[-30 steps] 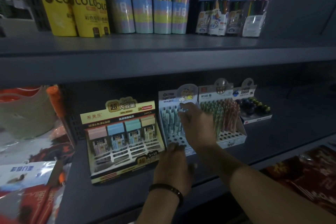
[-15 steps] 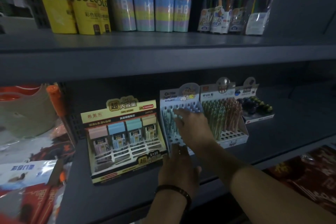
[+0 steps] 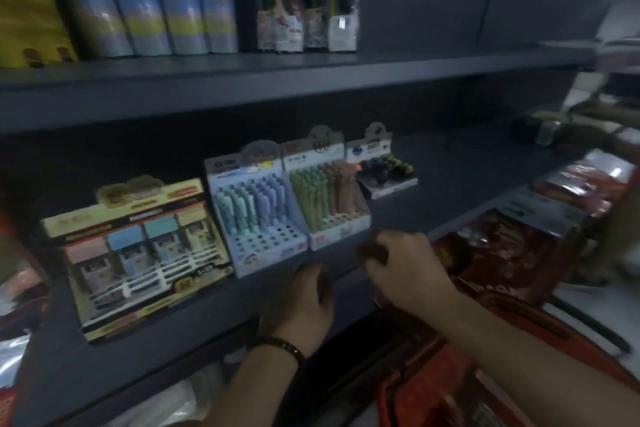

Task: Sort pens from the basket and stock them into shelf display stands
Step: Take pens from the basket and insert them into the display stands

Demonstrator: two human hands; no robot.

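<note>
The blue pen display stand (image 3: 256,215) sits on the middle shelf (image 3: 450,191), its back rows filled with pastel pens and its front holes bare. Right of it stands a stand of green and brown pens (image 3: 329,204). My left hand (image 3: 298,305), with a dark bracelet, is at the shelf's front edge just below the blue stand. Its fingers are curled away from me, and blur hides whether they hold anything. My right hand (image 3: 405,270) hovers in front of the green stand with loosely curled fingers and no pen visible in it. The red basket (image 3: 436,392) is below right.
A yellow box of lead refills (image 3: 135,246) stands left of the blue stand, and a small eraser display (image 3: 384,170) is at the far right. The upper shelf carries pencil tubes (image 3: 180,10) and capped pen jars (image 3: 308,7). Red packets (image 3: 512,246) lie to the right.
My right hand has pulled back from the blue stand's pens to the shelf's front edge. My left hand slid slightly toward me. The view has swung to the right.
</note>
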